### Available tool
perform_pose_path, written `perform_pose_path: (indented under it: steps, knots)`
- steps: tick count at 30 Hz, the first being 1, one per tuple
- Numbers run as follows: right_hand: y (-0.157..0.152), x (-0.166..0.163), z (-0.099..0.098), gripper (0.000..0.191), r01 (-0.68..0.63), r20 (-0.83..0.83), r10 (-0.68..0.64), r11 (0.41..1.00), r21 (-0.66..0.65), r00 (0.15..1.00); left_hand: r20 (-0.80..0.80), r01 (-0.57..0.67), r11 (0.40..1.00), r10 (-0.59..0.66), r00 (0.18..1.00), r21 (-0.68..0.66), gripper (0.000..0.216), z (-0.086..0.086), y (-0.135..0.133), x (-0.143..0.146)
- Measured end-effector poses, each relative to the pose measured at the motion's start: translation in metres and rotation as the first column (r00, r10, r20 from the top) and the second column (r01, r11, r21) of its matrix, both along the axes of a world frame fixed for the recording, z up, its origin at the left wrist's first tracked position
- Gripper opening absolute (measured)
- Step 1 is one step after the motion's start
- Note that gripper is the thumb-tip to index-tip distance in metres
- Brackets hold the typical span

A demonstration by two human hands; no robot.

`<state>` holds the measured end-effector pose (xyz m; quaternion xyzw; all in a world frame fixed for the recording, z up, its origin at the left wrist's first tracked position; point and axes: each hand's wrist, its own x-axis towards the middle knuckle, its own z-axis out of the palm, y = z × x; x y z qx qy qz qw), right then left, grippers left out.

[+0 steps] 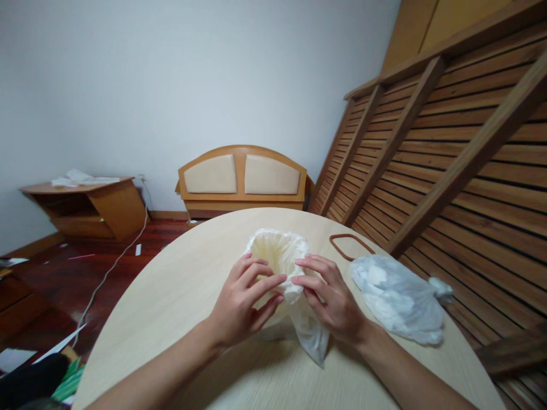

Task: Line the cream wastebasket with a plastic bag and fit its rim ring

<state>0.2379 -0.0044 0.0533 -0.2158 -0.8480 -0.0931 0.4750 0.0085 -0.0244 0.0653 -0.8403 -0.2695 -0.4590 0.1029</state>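
A thin whitish plastic bag (pixel 277 242) lines a small pale container on the round table, its edge folded outward over the rim. My left hand (pixel 243 293) grips the near left part of the bag's edge between thumb and fingers. On the near right side, my right hand (pixel 331 293) pinches the same edge, fingertips close to the left ones. A loose corner of the bag hangs down between the hands onto the tabletop. Most of the container is hidden by the bag and my hands. A brown rounded ring frame (pixel 363 244) lies flat beyond my right hand.
A knotted clear bag stuffed with white waste (pixel 397 302) rests at the right of the round table (pixel 171 296). Wooden slatted panels (pixel 478 171) lean close on the right. A headboard (pixel 240 197) stands behind; a low cabinet (pixel 119 210) and cable (pixel 115 265) are left.
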Motion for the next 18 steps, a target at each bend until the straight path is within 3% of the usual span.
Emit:
perform_pose_path:
  steps: [5, 12, 18]
  knots:
    - [-0.002, 0.003, 0.001, 0.029, -0.004, 0.011, 0.004, 1.0, 0.025, 1.0, -0.016, -0.042, 0.999, 0.042, 0.999, -0.003, 0.021, 0.0, -0.002, 0.001]
    - [-0.001, 0.01, 0.002, 0.036, 0.024, -0.016, -0.023, 0.995, 0.098, 1.0, -0.031, 0.022, 0.999, -0.024, 0.999, -0.043, 0.011, -0.001, -0.003, 0.002]
    - [0.007, 0.014, -0.008, 0.056, 0.075, -0.131, -0.09, 0.99, -0.117, 0.987, -0.032, 0.068, 0.997, -0.069, 0.997, -0.02, 0.011, 0.0, -0.008, 0.004]
